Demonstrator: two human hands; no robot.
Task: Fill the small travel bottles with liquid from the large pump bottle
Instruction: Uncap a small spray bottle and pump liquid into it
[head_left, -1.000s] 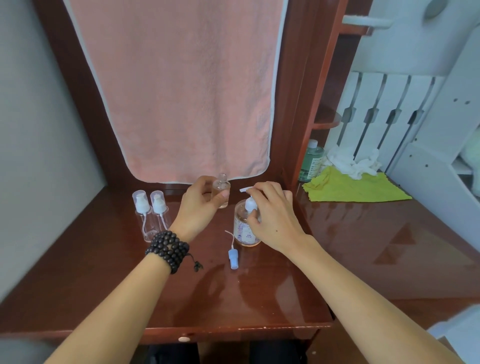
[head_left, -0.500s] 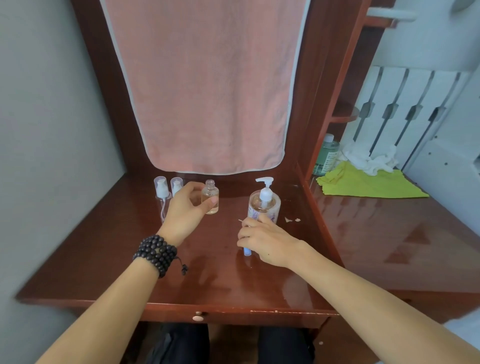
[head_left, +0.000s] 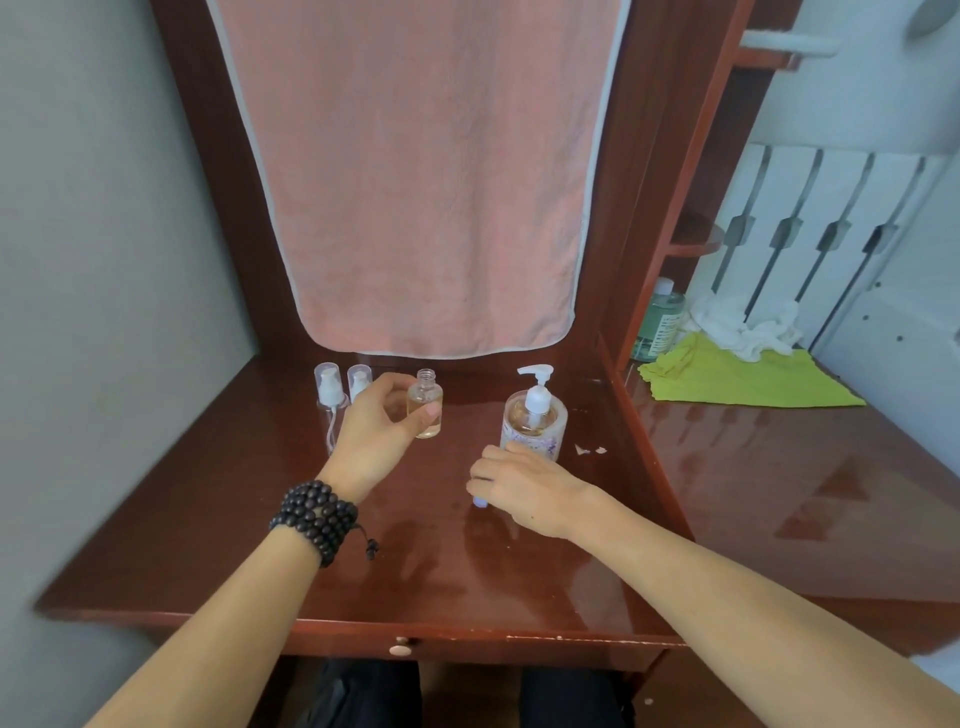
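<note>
Reddish-brown glossy wood forms the worktop (head_left: 218, 519), with a pink towel (head_left: 421, 176) hanging over the back panel. Two capped small travel bottles (head_left: 340, 387) stand together at the back left. To the right, past a wooden divider, a green bottle (head_left: 658, 327), a crumpled white cloth (head_left: 743, 327) and a yellow-green cloth (head_left: 737, 376) lie on a lower surface. Small white scraps (head_left: 589, 450) lie right of the large pump bottle (head_left: 534, 421), which stands upright near the middle back, partly filled with amber liquid.

The left hand (head_left: 376, 431), a dark bead bracelet (head_left: 316, 519) on its wrist, holds an uncapped small bottle (head_left: 425, 410) upright, fingers and thumb curled round it, left of the pump bottle and apart from it. The right hand (head_left: 524, 488) rests low in front of the pump bottle, its fingers (head_left: 485, 478) curled over a small pale-blue cap (head_left: 479, 502) on the worktop, mostly hidden.
</note>
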